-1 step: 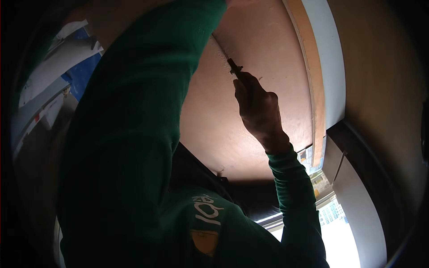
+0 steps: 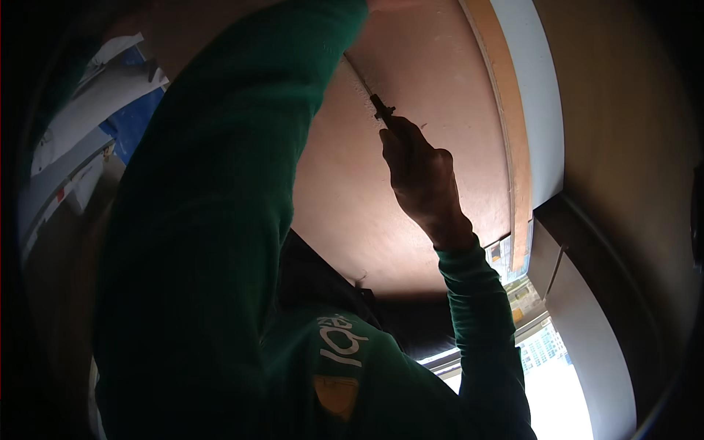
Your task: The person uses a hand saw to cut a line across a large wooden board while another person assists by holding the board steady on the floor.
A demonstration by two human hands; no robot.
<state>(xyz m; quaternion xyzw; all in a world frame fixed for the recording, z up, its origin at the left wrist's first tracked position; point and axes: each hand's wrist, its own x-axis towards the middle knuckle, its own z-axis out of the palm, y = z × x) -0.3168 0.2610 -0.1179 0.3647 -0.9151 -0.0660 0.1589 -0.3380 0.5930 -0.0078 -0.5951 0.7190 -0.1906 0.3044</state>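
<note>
My right hand point(image 2: 425, 176) is closed round a slim dark tool point(image 2: 380, 106) with a small knob on its side. From the tool's tip a thin light shaft or blade runs up and to the left, close to a pinkish-brown panel point(image 2: 352, 183); whether it touches the panel I cannot tell. Rough specks mark the surface beside it. My left arm, in a green sleeve point(image 2: 213, 147), reaches up across the left of the view and covers the shaft's far end. Only a sliver of my left hand point(image 2: 400, 4) shows at the top edge, its fingers out of sight.
A light wooden strip point(image 2: 518, 161) and a pale band point(image 2: 541, 110) edge the panel on the right. Beyond them stands a brown surface point(image 2: 631, 110). A bright window point(image 2: 557, 389) is at lower right. Blue material point(image 2: 138, 128) and white items lie at far left.
</note>
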